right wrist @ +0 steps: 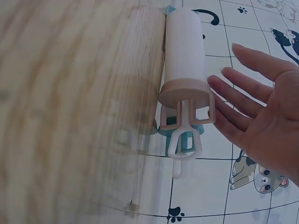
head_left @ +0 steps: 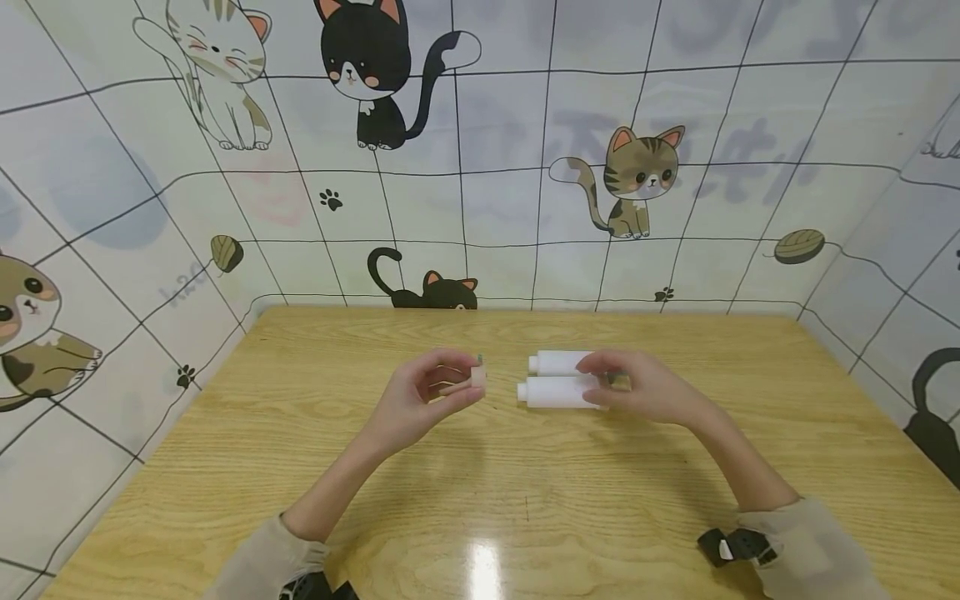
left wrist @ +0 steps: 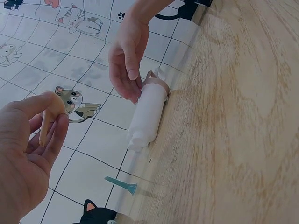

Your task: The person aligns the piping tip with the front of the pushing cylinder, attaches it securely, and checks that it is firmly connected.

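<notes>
My left hand [head_left: 416, 396] pinches a small beige nozzle [left wrist: 54, 107] with a thin stem, held above the table. A teal nozzle [left wrist: 122, 185] of like shape is just beyond it, mostly hidden by the hand in the head view. Two white syringe-like tubes lie side by side, the near tube [head_left: 555, 392] and the far tube [head_left: 558, 362], with narrow tips to the left. My right hand [head_left: 656, 385] is at their right ends, fingers loosely extended beside the beige collar [right wrist: 184, 92]. A white plunger handle [right wrist: 187, 144] sticks out there, with a teal collar [right wrist: 168, 133] behind.
The wooden table [head_left: 525, 492] reaches back to a white cloth [head_left: 502, 208] printed with cats and grid lines, which also hangs at both sides. Black straps [head_left: 738, 547] sit around the sleeves.
</notes>
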`<action>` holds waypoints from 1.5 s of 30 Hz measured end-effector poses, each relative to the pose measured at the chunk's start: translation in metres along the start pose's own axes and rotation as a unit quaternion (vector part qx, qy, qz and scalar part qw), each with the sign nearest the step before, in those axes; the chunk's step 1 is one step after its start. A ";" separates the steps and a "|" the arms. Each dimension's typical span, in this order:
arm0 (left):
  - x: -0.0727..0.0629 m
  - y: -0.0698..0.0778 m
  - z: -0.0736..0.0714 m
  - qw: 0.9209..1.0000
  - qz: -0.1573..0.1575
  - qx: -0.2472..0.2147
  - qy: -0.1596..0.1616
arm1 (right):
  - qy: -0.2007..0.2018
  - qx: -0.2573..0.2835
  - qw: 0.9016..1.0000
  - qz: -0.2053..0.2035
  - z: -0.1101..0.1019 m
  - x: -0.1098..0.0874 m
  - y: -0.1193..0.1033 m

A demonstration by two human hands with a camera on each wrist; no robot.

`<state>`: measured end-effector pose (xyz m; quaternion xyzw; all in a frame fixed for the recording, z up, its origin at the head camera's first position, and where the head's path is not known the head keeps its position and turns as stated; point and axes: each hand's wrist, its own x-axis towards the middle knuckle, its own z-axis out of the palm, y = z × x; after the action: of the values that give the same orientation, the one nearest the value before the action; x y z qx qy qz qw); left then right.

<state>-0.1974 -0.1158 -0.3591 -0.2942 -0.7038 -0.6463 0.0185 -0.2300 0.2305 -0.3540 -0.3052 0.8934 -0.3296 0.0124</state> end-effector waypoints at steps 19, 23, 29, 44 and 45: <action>0.000 0.000 0.000 1.000 -0.006 0.020 0.000 | -0.084 -0.009 0.996 0.018 -0.003 -0.003 0.003; 0.000 -0.001 -0.001 1.000 -0.009 0.023 -0.001 | -0.118 -0.002 0.993 0.029 -0.004 -0.004 0.004; 0.000 0.000 -0.001 1.000 -0.007 0.018 -0.003 | -0.162 -0.013 0.985 0.063 -0.005 -0.007 0.003; 0.000 -0.003 0.000 1.000 -0.010 0.006 -0.006 | -0.120 -0.037 0.992 0.033 -0.001 -0.005 0.004; 0.000 -0.003 -0.001 1.000 -0.010 0.006 -0.006 | -0.112 -0.037 0.993 0.030 -0.001 -0.005 0.004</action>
<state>-0.1992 -0.1163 -0.3619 -0.2907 -0.7107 -0.6405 0.0098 -0.2282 0.2360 -0.3560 -0.3133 0.9068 -0.2592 0.1112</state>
